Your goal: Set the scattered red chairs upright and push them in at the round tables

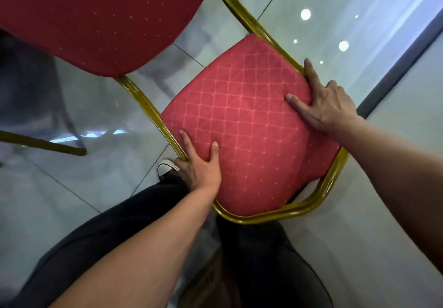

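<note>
Both hands on the chair back, seat pointing away up-left

The chair (244,125) is sitting right in front of the person on the tiled floor (359,211), its long axis running from the backrest at the hands up-left to the seat (96,19). Left hand (199,166) is gripping the backrest's left edge at the gold frame (311,202), right hand (321,101) is gripping the right edge. Both look equally near, so I'm guessing it's a straight two-handed push; no desk in view though.

A glossy pale tiled floor (299,19) with dark grout lines mirrors round ceiling lights. On it stand a gold-framed red chair (244,125) and the person's black-and-white shoe (166,168).
</note>
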